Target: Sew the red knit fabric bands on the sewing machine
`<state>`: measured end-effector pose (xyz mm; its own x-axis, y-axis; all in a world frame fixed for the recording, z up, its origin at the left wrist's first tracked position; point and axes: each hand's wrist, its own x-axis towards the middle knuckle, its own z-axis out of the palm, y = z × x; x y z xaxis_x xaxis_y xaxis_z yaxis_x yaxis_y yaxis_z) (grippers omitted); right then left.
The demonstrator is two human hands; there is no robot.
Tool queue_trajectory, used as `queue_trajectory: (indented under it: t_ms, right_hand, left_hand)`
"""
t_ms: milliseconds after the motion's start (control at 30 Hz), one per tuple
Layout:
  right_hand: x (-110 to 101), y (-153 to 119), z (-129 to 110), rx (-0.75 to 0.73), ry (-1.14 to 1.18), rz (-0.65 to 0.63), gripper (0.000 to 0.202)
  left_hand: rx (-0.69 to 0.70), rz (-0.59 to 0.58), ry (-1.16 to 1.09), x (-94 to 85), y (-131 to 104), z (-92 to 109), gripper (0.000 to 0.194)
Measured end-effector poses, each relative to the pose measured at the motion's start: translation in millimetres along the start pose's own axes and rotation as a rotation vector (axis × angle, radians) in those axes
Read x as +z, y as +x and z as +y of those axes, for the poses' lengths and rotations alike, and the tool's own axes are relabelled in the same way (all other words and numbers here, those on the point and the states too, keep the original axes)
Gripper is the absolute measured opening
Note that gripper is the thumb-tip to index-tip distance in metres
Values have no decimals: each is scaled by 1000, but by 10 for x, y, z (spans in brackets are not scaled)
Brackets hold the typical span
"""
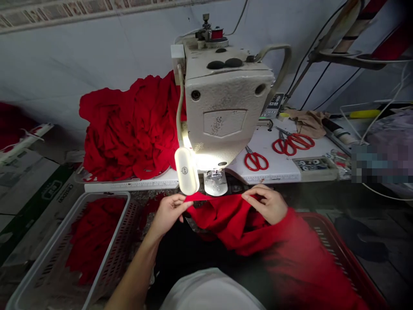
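A piece of red fabric [222,215] is stretched by its upper edge between my two hands, just in front of the sewing machine [226,103]. My left hand [171,211] pinches the left end of that edge between thumb and fingers. At the other end, my right hand [267,204] pinches it the same way. The rest of the cloth hangs in folds over my lap and my right forearm. Close above the taut edge is the machine's rounded metal plate [216,184], lit by a small white lamp [187,172].
Left of the machine, a large heap of red fabric [129,125] lies on the table. A white basket [127,202] with red pieces stands at lower left, and a red basket [342,245] at right. Red-handled scissors [256,161] and a small parts tray [318,168] lie on the right.
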<state>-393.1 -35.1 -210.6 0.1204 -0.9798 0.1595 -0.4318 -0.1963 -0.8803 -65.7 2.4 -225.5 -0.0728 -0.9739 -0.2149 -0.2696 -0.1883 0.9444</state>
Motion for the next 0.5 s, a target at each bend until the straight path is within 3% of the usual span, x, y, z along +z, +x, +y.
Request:
queue_trajectory:
  t_ms: [100,167,233,267,367,500]
  right_hand:
    - [282,-50,-118,-15,45,-142,33]
    - [478,-125,-255,-66,135,-416,35]
    - [593,-191,-348,-130,150,-590,30]
    - [610,-213,-367,-152,137,-606,30]
    - [535,-227,-345,-115,141,-508,36]
    - [394,-176,-308,56,258,-345,36]
  left_hand:
    - [-51,-488,7,129,-128,257,42]
    - [30,-626,86,212,-157,382,47]
    - [114,-610,143,255,-140,452,48]
    - [131,-580,155,259,-123,463,46]
    - [135,-489,143,246,-92,410,37]
    - [96,-285,-28,273,-110,269,30]
